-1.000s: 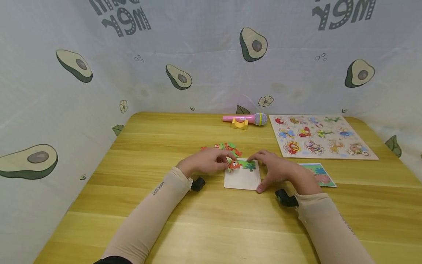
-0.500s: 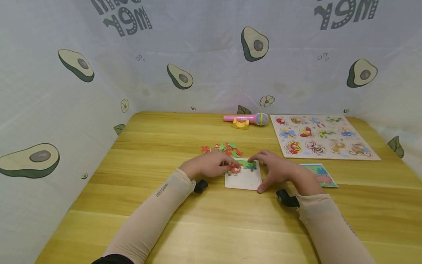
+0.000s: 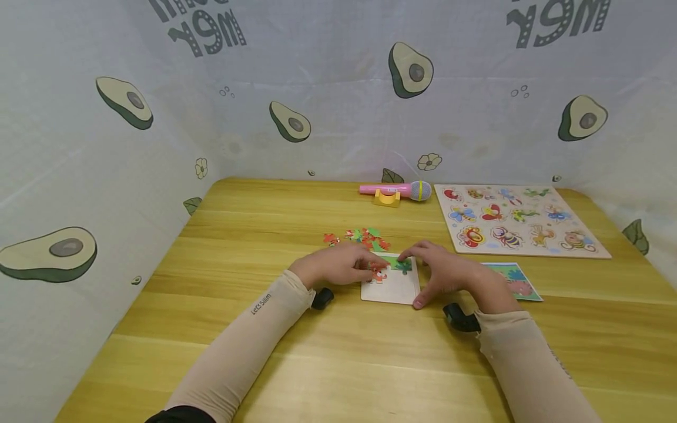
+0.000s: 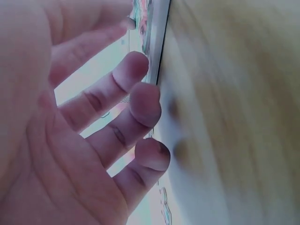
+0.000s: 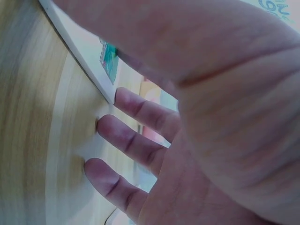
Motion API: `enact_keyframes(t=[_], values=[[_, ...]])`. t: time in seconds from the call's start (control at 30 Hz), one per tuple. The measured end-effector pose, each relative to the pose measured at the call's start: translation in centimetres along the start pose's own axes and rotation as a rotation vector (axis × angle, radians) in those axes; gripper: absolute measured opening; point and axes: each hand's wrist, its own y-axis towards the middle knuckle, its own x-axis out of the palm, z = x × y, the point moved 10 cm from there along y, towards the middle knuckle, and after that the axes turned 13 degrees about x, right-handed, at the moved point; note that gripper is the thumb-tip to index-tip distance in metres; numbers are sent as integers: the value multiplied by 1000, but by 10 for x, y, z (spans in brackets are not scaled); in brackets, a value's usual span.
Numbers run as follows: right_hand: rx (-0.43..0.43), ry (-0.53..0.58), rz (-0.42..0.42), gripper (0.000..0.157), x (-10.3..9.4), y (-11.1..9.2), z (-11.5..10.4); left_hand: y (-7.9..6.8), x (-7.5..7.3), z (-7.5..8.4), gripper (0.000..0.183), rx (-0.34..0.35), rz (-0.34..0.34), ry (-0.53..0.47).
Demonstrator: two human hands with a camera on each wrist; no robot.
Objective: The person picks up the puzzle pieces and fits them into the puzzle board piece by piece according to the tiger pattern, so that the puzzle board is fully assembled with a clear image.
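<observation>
A pale, square puzzle tray (image 3: 388, 291) lies on the wooden table, with a green strip of joined pieces (image 3: 400, 265) along its far side. My left hand (image 3: 338, 264) reaches over its left part, index finger on a red-orange puzzle piece (image 3: 379, 276) and thumb beside it. In the left wrist view, the other fingers (image 4: 145, 105) are loosely extended beside the tray edge. My right hand (image 3: 444, 271) holds the tray's right side, index finger at the far edge and thumb at the near corner. Its remaining fingers (image 5: 117, 133) spread outside the tray, close over the table.
Several loose red and green puzzle pieces (image 3: 367, 238) lie just behind the tray. A printed picture card (image 3: 515, 281) is beside my right wrist. Farther back are a pink toy microphone (image 3: 394, 190), a yellow stand (image 3: 386, 198) and a wooden insect board (image 3: 520, 220).
My left fingers have shifted slightly right over the tray, and the red-orange piece has moved a little right and nearer. The right hand keeps its hold.
</observation>
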Motion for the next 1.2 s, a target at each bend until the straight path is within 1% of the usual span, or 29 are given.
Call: enact_keyframes(t=[0.13,0.27,0.37,0.47,0.5,0.7,0.87,0.97,1.07,1.13,1.2], values=[[-12,-9,3,84,0,0,0,0,1,1,37,6,-2,3],[-9,-5,2,84,0,0,0,0,2,-1,34,-3,-5,11],[1,-3,0,85,0,1,2,0,2,-2,33,-36,-6,17],[6,-5,0,86,0,2,2,-1,1,0,33,-59,-13,52],[7,-5,0,86,0,2,2,-1,1,1,32,-59,-14,66],[-7,-5,5,86,-1,1,0,2,-1,9,30,-12,-11,152],[-1,-1,3,85,-1,1,0,2,-1,8,23,-29,-10,183],[-3,0,1,85,0,1,0,2,-1,8,23,-30,-11,191],[0,-1,-1,85,0,1,0,1,-3,5,22,-38,9,144],[1,-2,-2,85,1,1,0,-2,-7,1,21,-41,42,82],[2,-4,-2,86,1,1,1,-7,-13,-6,21,-62,85,11]])
